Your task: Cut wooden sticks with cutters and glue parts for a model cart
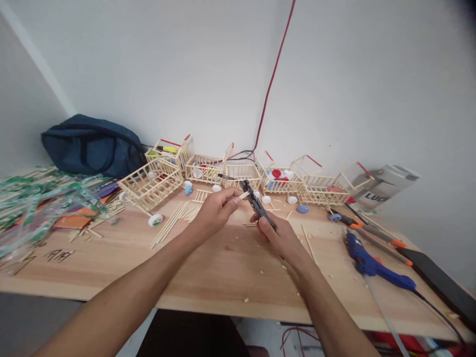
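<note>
My left hand (214,209) pinches a short thin wooden stick (243,195) and holds it out to the right. My right hand (279,237) is closed round the handles of black cutting pliers (256,202), whose jaws sit at the end of the stick. Both hands hover over the middle of the wooden table (223,277). Small wood offcuts lie scattered on the table below them.
A row of small stick-built carts (238,176) with bottle caps lines the wall. A bundle of loose sticks (174,220) lies left of my hands. A blue glue gun (368,263) and orange-handled tools (375,233) lie at right, a dark blue bag (92,146) and plastic wrappers (37,203) at left.
</note>
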A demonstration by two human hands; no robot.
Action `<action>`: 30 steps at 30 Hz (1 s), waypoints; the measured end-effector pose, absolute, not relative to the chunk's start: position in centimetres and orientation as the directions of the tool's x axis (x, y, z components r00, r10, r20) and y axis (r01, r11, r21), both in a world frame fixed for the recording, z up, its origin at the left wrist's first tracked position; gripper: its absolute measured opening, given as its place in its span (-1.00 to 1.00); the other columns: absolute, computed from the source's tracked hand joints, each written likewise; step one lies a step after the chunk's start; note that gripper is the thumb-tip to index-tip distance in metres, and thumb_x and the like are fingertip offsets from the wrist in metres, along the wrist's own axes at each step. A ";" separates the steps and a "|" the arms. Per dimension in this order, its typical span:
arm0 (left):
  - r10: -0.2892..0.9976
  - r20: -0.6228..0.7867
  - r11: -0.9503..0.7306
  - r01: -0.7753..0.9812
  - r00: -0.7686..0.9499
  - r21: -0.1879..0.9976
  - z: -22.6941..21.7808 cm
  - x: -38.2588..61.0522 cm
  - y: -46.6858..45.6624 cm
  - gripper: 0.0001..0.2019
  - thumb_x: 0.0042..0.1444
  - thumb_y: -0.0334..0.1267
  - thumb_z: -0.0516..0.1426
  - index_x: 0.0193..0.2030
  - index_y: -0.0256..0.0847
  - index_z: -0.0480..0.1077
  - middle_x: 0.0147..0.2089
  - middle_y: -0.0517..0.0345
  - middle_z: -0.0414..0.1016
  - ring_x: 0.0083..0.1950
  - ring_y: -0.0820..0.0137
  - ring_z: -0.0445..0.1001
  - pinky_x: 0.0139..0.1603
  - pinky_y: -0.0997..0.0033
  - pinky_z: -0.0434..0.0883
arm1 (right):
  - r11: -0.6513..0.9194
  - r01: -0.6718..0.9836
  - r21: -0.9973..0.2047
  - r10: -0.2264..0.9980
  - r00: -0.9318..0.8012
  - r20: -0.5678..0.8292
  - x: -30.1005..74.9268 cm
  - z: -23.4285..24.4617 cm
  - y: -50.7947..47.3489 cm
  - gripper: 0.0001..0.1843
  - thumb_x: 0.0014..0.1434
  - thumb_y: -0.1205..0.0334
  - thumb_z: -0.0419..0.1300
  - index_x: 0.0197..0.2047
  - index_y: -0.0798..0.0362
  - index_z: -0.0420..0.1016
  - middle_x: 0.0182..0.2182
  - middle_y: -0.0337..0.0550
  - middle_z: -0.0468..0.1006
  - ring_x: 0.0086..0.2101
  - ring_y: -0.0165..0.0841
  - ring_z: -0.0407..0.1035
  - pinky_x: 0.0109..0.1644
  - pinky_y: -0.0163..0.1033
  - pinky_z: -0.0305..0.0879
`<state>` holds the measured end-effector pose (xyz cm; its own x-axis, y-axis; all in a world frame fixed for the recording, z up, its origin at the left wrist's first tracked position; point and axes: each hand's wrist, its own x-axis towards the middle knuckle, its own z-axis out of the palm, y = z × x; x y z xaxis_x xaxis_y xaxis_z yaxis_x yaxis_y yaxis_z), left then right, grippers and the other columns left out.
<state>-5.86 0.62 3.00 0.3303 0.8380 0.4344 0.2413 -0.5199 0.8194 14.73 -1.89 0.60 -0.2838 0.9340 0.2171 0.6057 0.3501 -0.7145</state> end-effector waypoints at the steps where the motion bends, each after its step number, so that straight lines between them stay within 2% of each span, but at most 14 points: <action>1: 0.837 0.438 -0.523 0.246 0.328 0.816 3.0 -5.9 0.6 -0.74 0.25 -0.22 -0.04 -0.12 -0.27 0.41 -0.50 0.25 0.29 -0.44 0.49 0.23 -0.37 0.51 0.19 | 0.348 0.600 -0.721 0.934 -0.286 0.214 14.7 0.6 -1.9 -0.37 0.25 -0.28 -0.16 -0.19 0.10 0.44 -0.54 -0.27 0.32 -0.51 -0.40 0.19 -0.41 -0.30 0.06; 8: 0.832 0.456 -0.536 0.247 0.316 0.808 2.9 -5.8 0.6 -0.74 0.25 -0.22 -0.04 -0.11 -0.27 0.41 -0.47 0.23 0.32 -0.42 0.49 0.25 -0.36 0.51 0.19 | 0.348 0.570 -0.744 0.932 -0.300 0.205 14.7 0.7 -1.8 -0.36 0.24 -0.30 -0.16 -0.17 0.09 0.43 -0.51 -0.24 0.34 -0.48 -0.38 0.20 -0.38 -0.29 0.07; 18: 0.835 0.456 -0.536 0.270 0.309 0.800 3.1 -5.7 0.4 -0.76 0.25 -0.23 -0.03 -0.15 -0.27 0.40 -0.49 0.25 0.28 -0.45 0.50 0.22 -0.39 0.52 0.16 | 0.338 0.589 -0.734 0.938 -0.276 0.210 14.6 0.7 -1.9 -0.38 0.25 -0.28 -0.15 -0.21 0.09 0.44 -0.53 -0.26 0.34 -0.50 -0.40 0.19 -0.41 -0.30 0.04; 30: 0.837 0.456 -0.528 0.228 0.304 0.818 2.8 -5.7 0.6 -0.75 0.26 -0.21 -0.04 -0.14 -0.27 0.40 -0.52 0.27 0.25 -0.47 0.50 0.20 -0.39 0.51 0.17 | 0.344 0.572 -0.745 0.933 -0.294 0.205 14.6 0.9 -1.9 -0.38 0.25 -0.28 -0.15 -0.16 0.08 0.44 -0.50 -0.25 0.36 -0.47 -0.39 0.21 -0.38 -0.29 0.08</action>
